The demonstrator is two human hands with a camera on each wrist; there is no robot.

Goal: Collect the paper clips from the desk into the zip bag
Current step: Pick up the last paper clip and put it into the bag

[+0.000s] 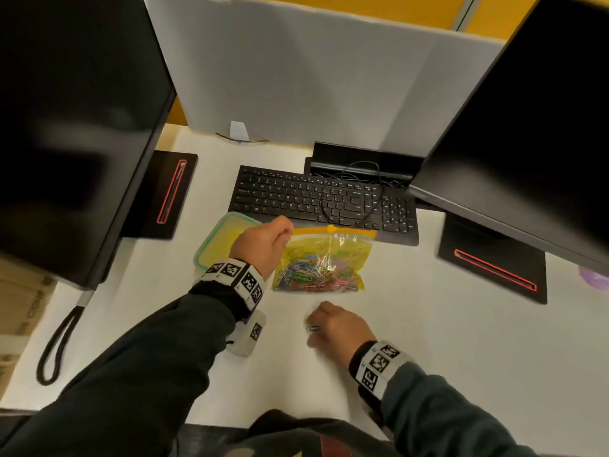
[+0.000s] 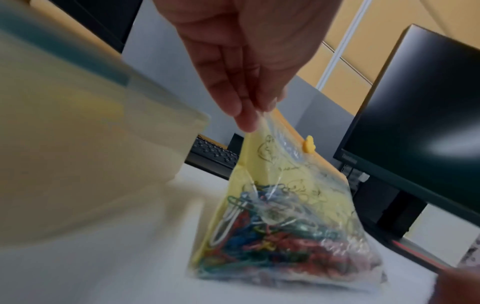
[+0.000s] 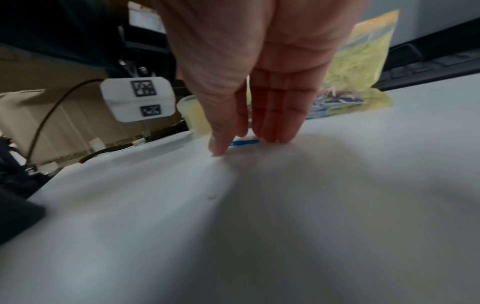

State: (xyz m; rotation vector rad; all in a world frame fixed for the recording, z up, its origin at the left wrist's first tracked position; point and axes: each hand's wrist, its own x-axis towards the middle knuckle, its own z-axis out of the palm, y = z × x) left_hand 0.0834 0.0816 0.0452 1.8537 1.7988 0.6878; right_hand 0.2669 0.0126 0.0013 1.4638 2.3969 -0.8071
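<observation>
Desk (image 1: 428, 341) under right hand (image 1: 336, 328); fingertips (image 3: 272, 135) down.

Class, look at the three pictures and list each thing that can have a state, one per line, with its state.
zip bag: held up by its top corner, bottom on the desk, holding many coloured clips.
left hand: pinches the bag's corner.
right hand: fingers straight, tips down on the desk.
blue paper clip: flat on the desk at the right fingertips.
plastic container: lid on.
monitors: screens dark.
</observation>
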